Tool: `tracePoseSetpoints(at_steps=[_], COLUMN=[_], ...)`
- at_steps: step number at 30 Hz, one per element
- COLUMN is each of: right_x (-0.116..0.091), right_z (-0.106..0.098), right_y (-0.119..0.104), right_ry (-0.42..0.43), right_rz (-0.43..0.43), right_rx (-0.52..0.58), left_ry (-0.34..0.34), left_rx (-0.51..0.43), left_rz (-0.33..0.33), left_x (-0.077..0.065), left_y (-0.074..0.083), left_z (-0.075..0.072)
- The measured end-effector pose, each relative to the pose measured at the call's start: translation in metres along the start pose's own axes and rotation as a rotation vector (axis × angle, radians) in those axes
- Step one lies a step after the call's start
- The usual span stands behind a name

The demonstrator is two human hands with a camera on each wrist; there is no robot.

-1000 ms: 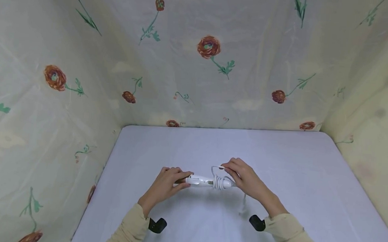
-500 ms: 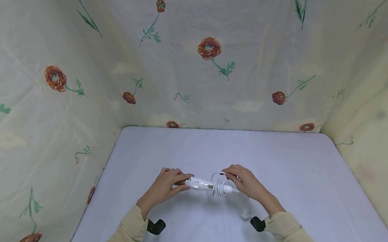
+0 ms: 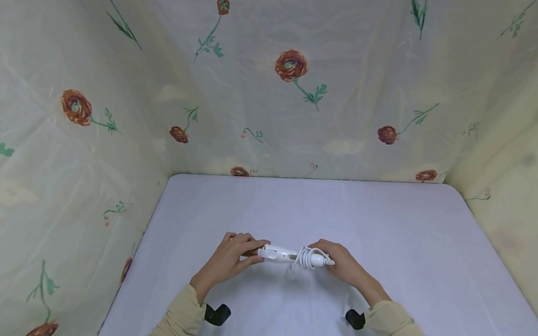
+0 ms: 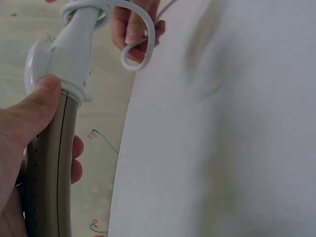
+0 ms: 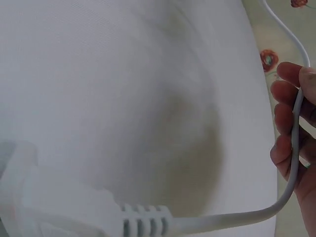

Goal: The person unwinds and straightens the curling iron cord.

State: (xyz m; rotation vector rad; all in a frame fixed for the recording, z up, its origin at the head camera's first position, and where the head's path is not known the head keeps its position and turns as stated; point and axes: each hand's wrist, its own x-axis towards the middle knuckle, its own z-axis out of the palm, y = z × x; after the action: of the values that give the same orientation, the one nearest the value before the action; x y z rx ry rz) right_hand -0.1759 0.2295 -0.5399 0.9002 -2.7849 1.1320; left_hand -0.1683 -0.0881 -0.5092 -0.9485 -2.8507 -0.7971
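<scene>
My left hand [image 3: 229, 257] grips a curling iron [image 3: 278, 253] by its bronze barrel [image 4: 55, 168], thumb at the joint with the white handle. The iron is held level above the table. Its white cord [image 3: 307, 258] is wound in several loops round the handle's right end. My right hand [image 3: 345, 265] is beside those loops, pinching the cord between thumb and fingers; in the left wrist view a loose loop curves from the handle to those fingers. From the right hand the cord's free end runs to a white plug [image 5: 59, 205], blurred and close to the right wrist camera.
The iron hangs over a white table [image 3: 312, 206] with rounded far corners. Flower-printed curtains [image 3: 346, 91] stand behind it and along both sides. A black wrist mount [image 3: 217, 315] sticks out from the left sleeve, another black mount [image 3: 355, 319] from the right.
My right hand has come down from above the handle to its right end, carrying the cord round. The raised strand now lies over the loops. The left hand keeps its grip, nearly still.
</scene>
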Motion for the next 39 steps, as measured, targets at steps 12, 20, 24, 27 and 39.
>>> tracePoseSetpoints(at_steps=[12,20,24,27,39], right_x=[-0.008,-0.007,-0.007,-0.006,-0.012], right_z=[0.022,0.035,0.037,0.039,0.05], right_y=[-0.004,-0.011,-0.018,-0.023,-0.044], right_ry=[0.016,-0.04,-0.028,-0.013,0.136], right_rz=[0.129,0.082,0.038,0.015,-0.08], right_rx=[-0.095,-0.149,-0.168,-0.171,-0.223], left_ry=[0.064,0.092,0.09,0.094,0.133], left_rx=[0.007,0.025,0.031,0.035,0.052], left_rz=[-0.015,-0.041,-0.066,-0.073,-0.106], left_x=[0.001,0.005,0.005,0.005,0.003], left_y=[0.003,0.004,0.005,0.005,0.002], left_z=[-0.001,-0.002,-0.002,-0.002,-0.003])
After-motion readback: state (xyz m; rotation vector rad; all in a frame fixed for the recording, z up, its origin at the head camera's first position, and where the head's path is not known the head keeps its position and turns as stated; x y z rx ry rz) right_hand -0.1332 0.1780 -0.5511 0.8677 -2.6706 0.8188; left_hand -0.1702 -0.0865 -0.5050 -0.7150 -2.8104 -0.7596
